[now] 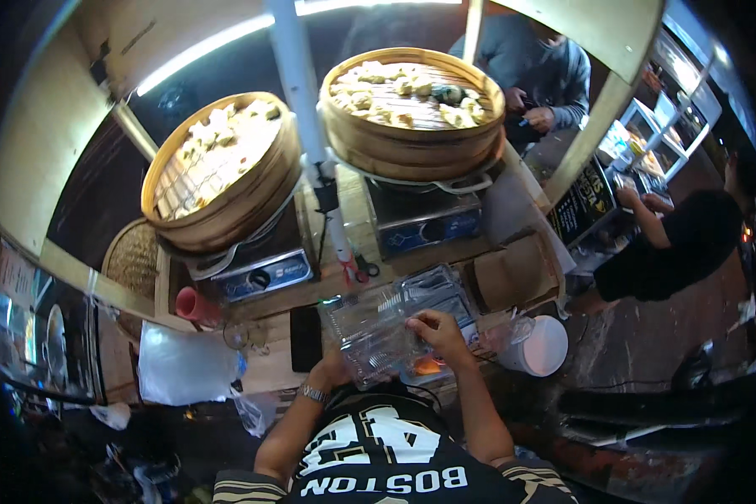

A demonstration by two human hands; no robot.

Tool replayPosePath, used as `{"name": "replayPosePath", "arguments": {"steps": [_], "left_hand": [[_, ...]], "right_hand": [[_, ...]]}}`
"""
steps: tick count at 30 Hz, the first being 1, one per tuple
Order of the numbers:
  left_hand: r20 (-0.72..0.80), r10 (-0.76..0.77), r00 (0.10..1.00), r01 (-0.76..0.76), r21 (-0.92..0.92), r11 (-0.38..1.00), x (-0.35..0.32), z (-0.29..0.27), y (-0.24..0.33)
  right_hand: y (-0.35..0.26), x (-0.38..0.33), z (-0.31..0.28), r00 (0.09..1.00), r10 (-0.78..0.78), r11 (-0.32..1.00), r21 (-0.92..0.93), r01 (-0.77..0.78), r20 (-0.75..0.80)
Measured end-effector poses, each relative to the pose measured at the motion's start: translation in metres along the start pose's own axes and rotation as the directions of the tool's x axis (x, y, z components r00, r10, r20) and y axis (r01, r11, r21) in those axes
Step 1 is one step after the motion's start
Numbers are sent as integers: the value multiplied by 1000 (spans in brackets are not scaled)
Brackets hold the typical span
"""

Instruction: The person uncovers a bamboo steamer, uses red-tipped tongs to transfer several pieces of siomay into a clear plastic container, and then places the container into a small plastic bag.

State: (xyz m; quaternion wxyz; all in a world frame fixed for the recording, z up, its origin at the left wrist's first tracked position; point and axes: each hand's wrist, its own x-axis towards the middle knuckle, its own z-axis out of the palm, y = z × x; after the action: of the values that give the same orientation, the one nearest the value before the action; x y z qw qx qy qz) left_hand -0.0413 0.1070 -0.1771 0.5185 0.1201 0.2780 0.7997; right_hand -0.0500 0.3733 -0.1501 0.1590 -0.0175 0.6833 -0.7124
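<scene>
In front of my body is a clear plastic clamshell box (pixel 368 329), its glossy ribbed sides catching the light. My left hand (pixel 334 370), with a metal watch at the wrist, grips its near left edge; most of those fingers are hidden. With thumb and fingers, my right hand (pixel 435 330) pinches the box's right edge. Just beyond, a stack of similar clear boxes (pixel 435 290) lies on the counter. To the left of the box is a flat black rectangular thing (pixel 305 338). Red-handled scissors (pixel 361 269) lie near the white post.
Two bamboo steamers, left (pixel 227 168) and right (pixel 412 109), hold dumplings above gas stoves. A red cup (pixel 195 307), plastic bags (pixel 185 365), a cardboard box (pixel 512 273) and a white bucket (pixel 538 346) surround the counter. One person (pixel 529 76) stands across it; another (pixel 689 235) is right.
</scene>
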Motion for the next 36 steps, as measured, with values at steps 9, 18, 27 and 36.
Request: {"name": "replayPosePath", "arguments": {"steps": [9, 18, 27, 36], "left_hand": [[-649, 269, 712, -22, 363, 932, -92, 4, -42], [-755, 504, 420, -121, 504, 855, -181, 55, -19], [-725, 548, 418, -429, 374, 822, -178, 75, 7], [-780, 414, 470, -362, 257, 896, -149, 32, 10]], "right_hand": [[35, -6, 67, 985, -35, 970, -243, -7, -168], [-35, 12, 60, 886, -121, 978, -207, 29, -448], [64, 51, 94, 940, -203, 701, -711, -57, -276], [-83, -40, 194, 847, -465, 568, -647, 508, 257]]}}
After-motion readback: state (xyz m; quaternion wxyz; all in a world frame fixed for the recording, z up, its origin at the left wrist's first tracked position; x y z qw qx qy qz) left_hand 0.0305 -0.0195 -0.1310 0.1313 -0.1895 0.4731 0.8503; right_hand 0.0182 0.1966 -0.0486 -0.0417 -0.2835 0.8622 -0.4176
